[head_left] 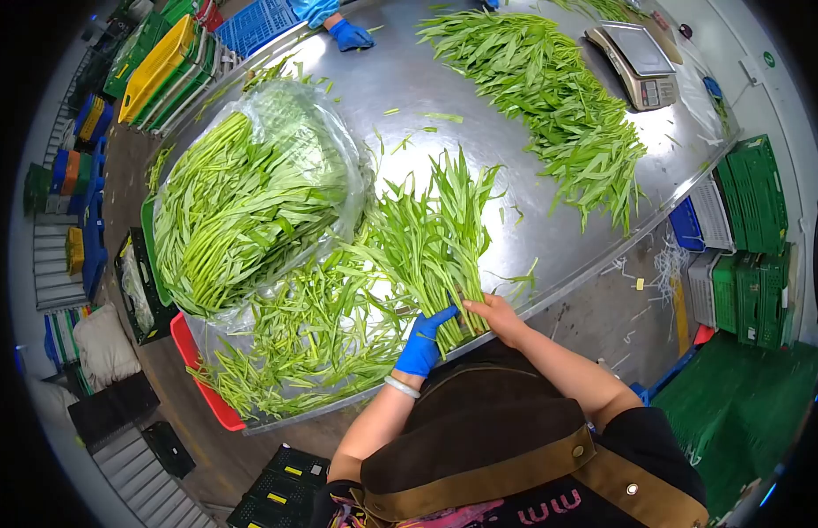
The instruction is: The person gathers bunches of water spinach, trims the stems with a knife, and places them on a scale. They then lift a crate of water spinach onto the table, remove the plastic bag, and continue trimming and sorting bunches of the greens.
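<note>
My left hand (420, 346), in a blue glove, is wrapped round the stems of a bunch of water spinach (418, 238) near the table's front edge. My bare right hand (499, 317) closes on stems at the right side of the same bunch, with leaves pointing away from me. To the left is a large heap of water spinach (242, 202) in a clear plastic bag (316, 114). Loose stems and leaves (312, 326) lie between that bag and my left hand. A long row of water spinach (550, 97) runs along the far right.
The metal table (532, 255) carries a digital scale (633, 62) at the far right. Across the table is another person's blue-gloved hand (349, 35). A red crate (198, 370) sits at the left edge; green crates (752, 189) are stacked on the right.
</note>
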A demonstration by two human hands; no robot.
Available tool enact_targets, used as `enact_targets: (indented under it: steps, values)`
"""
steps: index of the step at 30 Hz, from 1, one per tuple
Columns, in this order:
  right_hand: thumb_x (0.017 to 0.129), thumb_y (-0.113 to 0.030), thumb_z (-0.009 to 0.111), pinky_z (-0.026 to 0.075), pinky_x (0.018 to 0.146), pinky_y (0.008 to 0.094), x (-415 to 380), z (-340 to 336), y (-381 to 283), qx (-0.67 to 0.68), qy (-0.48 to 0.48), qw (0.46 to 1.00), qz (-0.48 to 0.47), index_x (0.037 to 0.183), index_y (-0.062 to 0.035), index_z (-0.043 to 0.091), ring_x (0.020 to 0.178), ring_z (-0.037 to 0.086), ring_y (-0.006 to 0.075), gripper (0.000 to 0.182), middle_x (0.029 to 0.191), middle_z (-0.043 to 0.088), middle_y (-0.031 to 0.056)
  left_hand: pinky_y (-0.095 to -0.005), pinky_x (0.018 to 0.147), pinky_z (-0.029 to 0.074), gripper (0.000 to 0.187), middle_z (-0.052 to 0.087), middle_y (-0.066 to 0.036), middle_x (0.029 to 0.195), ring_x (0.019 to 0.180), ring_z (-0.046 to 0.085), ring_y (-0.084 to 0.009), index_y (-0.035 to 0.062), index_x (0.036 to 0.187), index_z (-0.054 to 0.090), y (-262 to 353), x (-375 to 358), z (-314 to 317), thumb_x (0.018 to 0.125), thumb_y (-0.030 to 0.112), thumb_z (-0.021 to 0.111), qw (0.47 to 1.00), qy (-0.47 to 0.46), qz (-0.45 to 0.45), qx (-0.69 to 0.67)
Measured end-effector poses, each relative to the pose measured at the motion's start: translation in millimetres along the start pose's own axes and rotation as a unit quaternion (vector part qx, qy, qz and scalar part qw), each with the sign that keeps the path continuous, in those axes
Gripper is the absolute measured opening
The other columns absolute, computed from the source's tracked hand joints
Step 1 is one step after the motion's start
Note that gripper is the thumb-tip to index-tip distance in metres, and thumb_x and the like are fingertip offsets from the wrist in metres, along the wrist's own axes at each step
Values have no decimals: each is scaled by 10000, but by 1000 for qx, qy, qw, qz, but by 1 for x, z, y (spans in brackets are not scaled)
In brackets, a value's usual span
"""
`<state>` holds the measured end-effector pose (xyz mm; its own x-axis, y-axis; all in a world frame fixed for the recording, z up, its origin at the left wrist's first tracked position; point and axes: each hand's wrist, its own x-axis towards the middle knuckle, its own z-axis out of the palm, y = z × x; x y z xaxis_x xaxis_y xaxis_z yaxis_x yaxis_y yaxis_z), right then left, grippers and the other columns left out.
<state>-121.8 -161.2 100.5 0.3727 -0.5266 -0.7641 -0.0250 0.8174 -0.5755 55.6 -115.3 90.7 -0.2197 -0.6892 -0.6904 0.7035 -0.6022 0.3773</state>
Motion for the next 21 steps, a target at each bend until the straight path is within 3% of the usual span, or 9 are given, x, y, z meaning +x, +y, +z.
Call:
enact_targets:
  steps: [3,6,9,12,18,21]
  values:
    - [908,-229,689,469,755,260,-5,1,-3,-74,9,994,-77,1075,-42,673,814,594,90,252,887,669,10,-332,817,570,360,679,-57,1029,891,661,-181,61,1224,612,4,-2,2,876,125,678,1000,7,-5,-6]
    - [886,-188,717,463,781,262,-12,3,-7,-72,8,993,-91,1023,-29,683,833,586,81,213,884,673,9,-332,815,564,315,677,-51,987,884,657,-182,54,1175,620,10,-7,5,871,114,680,999,-10,0,-31]
    - [871,-153,728,467,774,264,-17,4,-8,-93,17,990,-101,1010,-21,682,828,590,82,197,884,674,10,-315,857,544,480,662,-77,1166,942,641,-155,0,1328,535,4,-2,-10,878,106,663,999,-43,15,-14]
    - [873,-150,727,466,770,260,-24,3,-7,-83,19,989,-125,1012,-26,684,823,591,82,192,888,677,7,-315,855,533,332,670,-63,998,913,650,-189,32,1180,599,11,-12,1,866,98,681,998,-40,42,-18]
    - [892,-237,714,471,755,269,-31,10,-16,-113,-43,990,-78,1075,-16,676,835,572,82,289,917,680,13,-351,918,532,447,666,-95,1152,1054,644,-207,-3,1305,550,12,-26,23,874,60,649,999,-17,37,23]
    - [912,-259,694,473,757,279,-22,4,-12,-178,-37,981,-66,1093,-7,667,840,566,87,311,924,674,10,-340,889,539,402,666,-98,1146,1005,659,-215,14,1268,570,10,-17,17,876,65,642,999,-27,1,-39]
